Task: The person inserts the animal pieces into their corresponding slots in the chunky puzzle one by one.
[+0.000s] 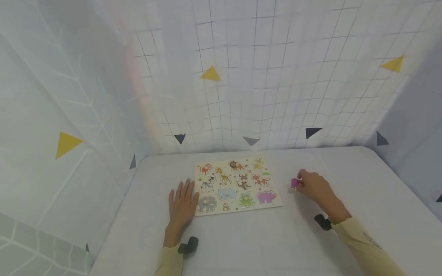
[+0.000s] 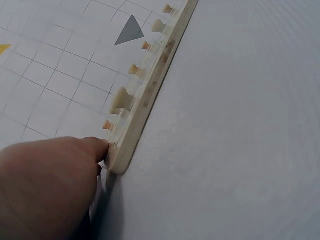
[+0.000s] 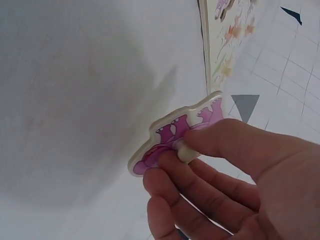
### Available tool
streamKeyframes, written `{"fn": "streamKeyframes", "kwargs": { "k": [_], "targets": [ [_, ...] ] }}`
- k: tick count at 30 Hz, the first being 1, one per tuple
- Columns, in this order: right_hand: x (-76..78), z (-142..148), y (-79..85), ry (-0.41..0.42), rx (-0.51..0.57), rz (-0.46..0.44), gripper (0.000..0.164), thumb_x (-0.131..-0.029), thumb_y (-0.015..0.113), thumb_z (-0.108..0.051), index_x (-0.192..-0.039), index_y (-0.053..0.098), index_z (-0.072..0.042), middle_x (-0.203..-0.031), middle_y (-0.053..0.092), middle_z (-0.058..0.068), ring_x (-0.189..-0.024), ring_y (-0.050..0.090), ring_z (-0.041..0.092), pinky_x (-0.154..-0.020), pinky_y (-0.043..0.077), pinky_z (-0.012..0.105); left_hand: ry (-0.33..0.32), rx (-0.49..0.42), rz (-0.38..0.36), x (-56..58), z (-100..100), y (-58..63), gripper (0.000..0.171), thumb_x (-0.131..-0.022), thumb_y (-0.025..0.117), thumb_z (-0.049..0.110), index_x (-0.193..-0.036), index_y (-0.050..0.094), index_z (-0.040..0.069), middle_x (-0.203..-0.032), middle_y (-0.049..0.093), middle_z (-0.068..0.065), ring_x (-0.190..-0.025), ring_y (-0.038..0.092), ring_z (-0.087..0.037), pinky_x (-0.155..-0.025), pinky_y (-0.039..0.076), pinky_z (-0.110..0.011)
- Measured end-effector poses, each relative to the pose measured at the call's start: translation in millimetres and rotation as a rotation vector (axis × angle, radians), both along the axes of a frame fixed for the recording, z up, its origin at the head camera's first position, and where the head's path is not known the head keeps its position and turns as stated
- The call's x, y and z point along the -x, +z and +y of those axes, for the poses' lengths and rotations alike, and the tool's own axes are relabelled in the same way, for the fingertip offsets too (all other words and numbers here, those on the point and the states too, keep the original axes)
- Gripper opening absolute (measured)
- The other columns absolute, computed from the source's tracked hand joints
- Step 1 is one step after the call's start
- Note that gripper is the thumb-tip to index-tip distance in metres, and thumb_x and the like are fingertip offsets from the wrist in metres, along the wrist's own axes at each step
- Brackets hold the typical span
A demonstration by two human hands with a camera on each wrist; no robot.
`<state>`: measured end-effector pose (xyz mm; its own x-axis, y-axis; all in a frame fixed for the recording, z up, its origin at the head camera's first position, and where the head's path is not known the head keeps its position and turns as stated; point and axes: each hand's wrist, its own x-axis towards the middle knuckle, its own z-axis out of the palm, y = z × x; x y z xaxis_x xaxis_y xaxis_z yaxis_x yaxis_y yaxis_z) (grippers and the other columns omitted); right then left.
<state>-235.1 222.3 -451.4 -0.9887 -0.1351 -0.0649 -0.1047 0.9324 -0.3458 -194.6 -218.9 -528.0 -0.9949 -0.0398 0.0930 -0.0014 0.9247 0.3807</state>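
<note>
A wooden knob puzzle board with several animal pictures lies on the table. Against its left side rests my left hand, fingers spread flat on the table; in the left wrist view the thumb touches the board's corner. My right hand is to the right of the board, and its thumb and fingers pinch the pale knob of a purple hippo piece. The piece hangs tilted over the table, casting a shadow. At the board's lower right, a purple hippo picture shows.
A white-covered table bears the board. Behind it hangs a pale cloth with grid lines and triangles, meeting the table's back edge. Several knobs stand up along the board. Dark wrist cameras sit at both cuffs.
</note>
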Motion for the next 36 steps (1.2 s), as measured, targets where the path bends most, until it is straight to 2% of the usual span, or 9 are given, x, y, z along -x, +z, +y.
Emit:
{"fn": "streamKeyframes", "kwargs": {
  "k": [9,15,20,23,29,36],
  "targets": [
    [0.8,-27,-5.4,0.024,0.001,-0.049,0.03,-0.093,0.074,-0.017,-0.116,0.067,0.0,-0.095,0.073,0.014,-0.076,0.062,0.021,-0.066,0.057,0.034,0.017,0.008,-0.012,-1.8,-4,-0.7,0.06,-0.109,0.039,0.042,-0.162,0.032,0.014,-0.173,0.025,-0.008,-0.162,0.016,-0.036,-0.131,0.004,-0.064],
    [-2.7,-46,-8.5,0.048,0.008,-0.06,0.03,-0.093,0.074,-0.019,-0.118,0.069,-0.002,-0.095,0.074,0.011,-0.079,0.062,0.02,-0.073,0.06,0.038,0.021,-0.002,-0.01,-3.6,-5,-4.3,0.059,-0.109,0.04,0.041,-0.161,0.033,0.014,-0.172,0.026,-0.009,-0.162,0.016,-0.036,-0.131,0.004,-0.065],
    [-6.0,-62,-9.4,0.086,0.007,-0.05,0.031,-0.094,0.073,-0.016,-0.121,0.065,-0.005,-0.092,0.072,0.007,-0.077,0.06,0.018,-0.07,0.058,0.036,0.026,0.014,-0.004,-4.3,-7,-6.6,0.059,-0.109,0.04,0.041,-0.161,0.033,0.015,-0.172,0.026,-0.008,-0.162,0.017,-0.036,-0.131,0.006,-0.065],
    [-7.4,-72,-8.3,0.114,-0.009,-0.026,0.029,-0.093,0.073,-0.015,-0.12,0.063,-0.008,-0.09,0.071,0.005,-0.076,0.059,0.017,-0.069,0.057,0.034,0.026,0.013,0.001,-4.4,-7,-6.4,0.059,-0.109,0.04,0.041,-0.161,0.034,0.015,-0.172,0.027,-0.008,-0.162,0.017,-0.035,-0.131,0.006,-0.065],
    [-9.9,-79,-8.6,0.17,-0.022,0.05,0.019,-0.089,0.076,-0.013,-0.106,0.069,-0.011,-0.083,0.07,0.001,-0.074,0.058,0.015,-0.066,0.054,0.032,0.005,0.004,0.035,1.3,-2,-5.0,0.057,-0.109,0.04,0.04,-0.16,0.036,0.014,-0.171,0.03,-0.009,-0.161,0.02,-0.036,-0.13,0.008,-0.065],
    [-10.6,-87,-10.7,0.257,-0.08,0.082,0.011,-0.09,0.076,-0.013,-0.096,0.067,-0.016,-0.085,0.071,-0.001,-0.075,0.056,0.014,-0.068,0.052,0.03,0.007,0.011,-0.001,2.1,1,0.7,0.059,-0.109,0.039,0.042,-0.161,0.033,0.016,-0.173,0.026,-0.007,-0.162,0.017,-0.035,-0.131,0.006,-0.064]
  ]
}}
